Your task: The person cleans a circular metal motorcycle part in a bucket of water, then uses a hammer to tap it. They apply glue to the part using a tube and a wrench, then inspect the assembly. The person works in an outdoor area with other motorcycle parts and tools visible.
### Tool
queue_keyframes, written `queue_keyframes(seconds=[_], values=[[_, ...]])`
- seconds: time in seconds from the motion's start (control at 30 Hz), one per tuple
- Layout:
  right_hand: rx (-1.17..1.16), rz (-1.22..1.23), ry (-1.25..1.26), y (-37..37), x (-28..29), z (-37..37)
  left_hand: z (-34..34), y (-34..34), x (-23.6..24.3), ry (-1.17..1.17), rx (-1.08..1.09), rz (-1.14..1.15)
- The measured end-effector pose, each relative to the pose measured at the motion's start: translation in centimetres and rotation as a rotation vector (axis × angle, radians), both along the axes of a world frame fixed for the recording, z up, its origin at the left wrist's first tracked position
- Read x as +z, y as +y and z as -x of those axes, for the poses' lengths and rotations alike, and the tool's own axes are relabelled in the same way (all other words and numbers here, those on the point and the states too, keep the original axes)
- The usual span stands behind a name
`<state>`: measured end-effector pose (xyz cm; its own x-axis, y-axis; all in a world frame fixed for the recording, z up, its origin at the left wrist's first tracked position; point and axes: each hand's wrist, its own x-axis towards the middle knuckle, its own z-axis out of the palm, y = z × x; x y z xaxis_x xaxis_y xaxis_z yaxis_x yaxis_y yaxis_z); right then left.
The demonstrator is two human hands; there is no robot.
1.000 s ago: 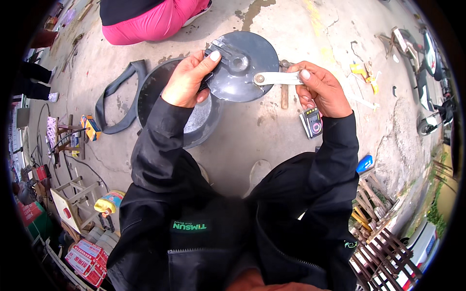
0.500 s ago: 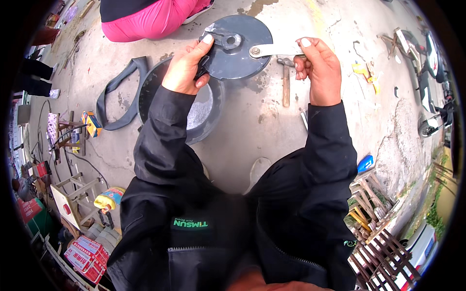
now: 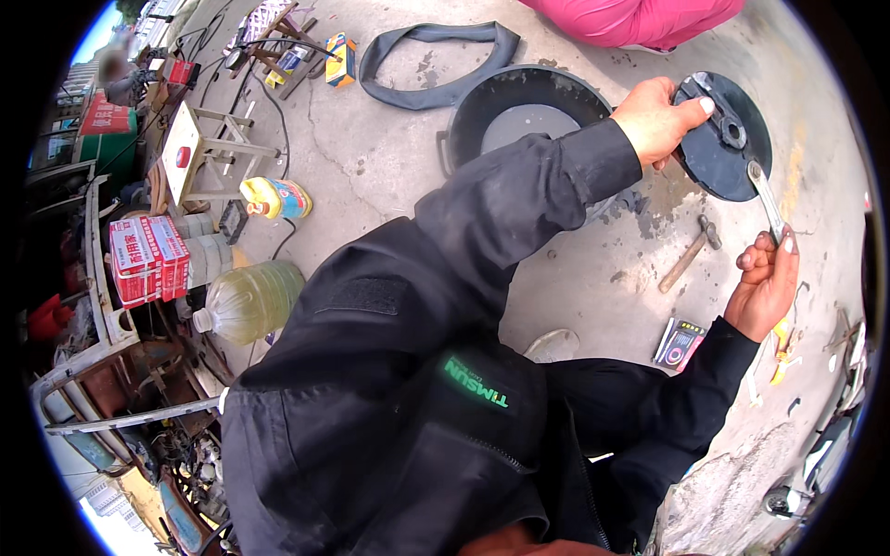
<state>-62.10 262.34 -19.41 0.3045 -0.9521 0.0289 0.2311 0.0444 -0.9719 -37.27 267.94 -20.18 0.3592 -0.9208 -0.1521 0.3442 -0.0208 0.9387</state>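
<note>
My left hand grips the edge of a dark round brake plate, thumb on top and fingers mostly hidden underneath. The plate has a raised slotted rib and a central hole. A slim silver metal bar meets the plate's near right edge with its rounded eye end; whether it is a wrench or a lever arm I cannot tell. My right hand pinches the bar's other end. The plate is held up above the ground, to the right of a dark round basin.
On the concrete lie a hammer, a black inner tube, a small printed box and a yellow tool. Left are a stool, a yellow bottle, a large jug and red boxes. Someone in pink trousers crouches ahead.
The view has swung left, so both hands and the plate sit farther right in it. The bar now points toward me rather than sideways. Both hands keep their hold.
</note>
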Motion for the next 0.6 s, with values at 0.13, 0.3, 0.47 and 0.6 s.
queue_keyframes(seconds=[0.13, 0.3, 0.47, 0.6], values=[[0.312, -0.047, -0.067, -0.4, 1.1, -5.8, -3.1, 8.3, 7.6, -0.872, 0.057, 0.133], [0.598, -0.102, 0.525, -2.9, -3.1, -10.3, -12.1, 21.9, 7.0, -1.603, 0.168, 0.048], [0.459, -0.376, 0.582, -4.2, -9.7, -10.2, -18.9, 32.7, -12.6, -2.018, 0.267, -0.367], [0.466, -0.366, 0.743, -3.6, -10.2, -12.6, -21.1, 38.9, -29.4, -1.827, 0.217, -0.715]])
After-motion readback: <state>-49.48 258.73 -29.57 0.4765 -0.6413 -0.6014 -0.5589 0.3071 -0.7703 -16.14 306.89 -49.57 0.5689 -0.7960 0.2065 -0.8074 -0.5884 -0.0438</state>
